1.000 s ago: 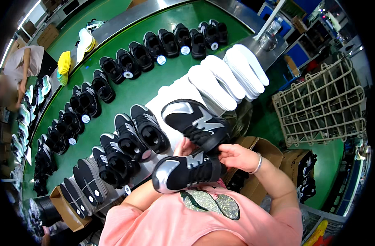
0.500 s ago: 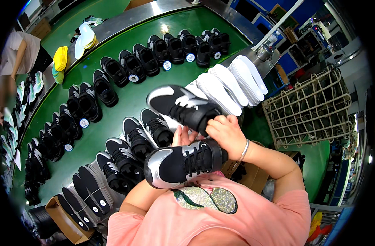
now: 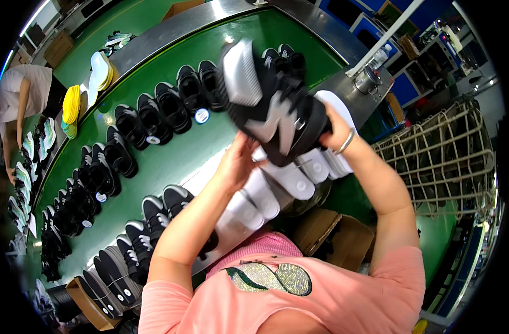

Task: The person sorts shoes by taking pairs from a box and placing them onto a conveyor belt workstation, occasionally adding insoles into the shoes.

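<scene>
Head view: black sneaker with a ribbed silver toe and a silver side panel (image 3: 277,114) held up above the green worktop with a metal edge (image 3: 148,181), toe toward the far side, partly blurred; cannot tell whether a second shoe is held with it. Right hand (image 3: 337,129), silver bracelet (image 3: 346,141) at its wrist, grasps the sneaker at the heel end. Left hand (image 3: 239,162) is just beside the lower side of the sneaker, fingers partly bent; contact and grip cannot be told. Below the sneaker, flat white insoles (image 3: 294,181) lie side by side near the worktop's near edge. Curved row of black sneakers (image 3: 172,108) runs along the far side; a nearer group of black lace-up sneakers (image 3: 136,238) is partly covered by the left forearm. Left of these: stacked dark grey insoles (image 3: 111,274), near an open brown cardboard box (image 3: 92,305). Far left: yellow insole stack (image 3: 71,104); a co-worker in a pale shirt (image 3: 32,92) stands beyond.
</scene>
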Demonstrator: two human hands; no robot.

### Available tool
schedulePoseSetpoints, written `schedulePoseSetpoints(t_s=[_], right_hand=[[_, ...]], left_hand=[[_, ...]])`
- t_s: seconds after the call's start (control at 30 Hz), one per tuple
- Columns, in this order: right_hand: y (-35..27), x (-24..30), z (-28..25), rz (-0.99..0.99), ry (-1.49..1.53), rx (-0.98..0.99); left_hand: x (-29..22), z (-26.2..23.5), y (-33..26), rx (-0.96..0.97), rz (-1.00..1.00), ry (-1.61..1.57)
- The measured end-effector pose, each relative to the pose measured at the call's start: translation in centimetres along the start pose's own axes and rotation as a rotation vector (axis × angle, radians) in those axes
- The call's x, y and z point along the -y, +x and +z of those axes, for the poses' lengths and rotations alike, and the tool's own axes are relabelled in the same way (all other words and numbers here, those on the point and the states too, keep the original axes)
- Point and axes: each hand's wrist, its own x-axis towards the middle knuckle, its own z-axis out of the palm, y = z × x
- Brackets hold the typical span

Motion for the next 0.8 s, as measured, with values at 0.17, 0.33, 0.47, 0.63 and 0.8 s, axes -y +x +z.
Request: schedulePoseSetpoints(t_s=[0.17, 0.33, 0.47, 0.63, 0.8], right_hand=[[4.3, -16.9, -10.4, 0.385, -0.007, -0.358], [9.5, -27.0, -16.7, 0.583, -0.539, -0.254], [13.4, -30.5, -16.2, 1.015, -0.798, -0.235], [16.1, -34.8, -12.6, 1.130, -0.762, -0.002], [18.2, -37.3, -8.0, 1.077, -0.733, 0.010]], left_hand=[[-0.6, -1.4, 11.2, -0.201, 0.633, 1.757], [-0.4, -3.4, 17.9, -0.239, 0.542, 2.374], [-1.8, -3.5, 19.6, -0.184, 0.631, 2.457], [-0.4, -3.5, 23.0, -0.516, 0.582, 2.317], [-0.4, -3.8, 23.6, -0.544, 0.572, 2.272]])
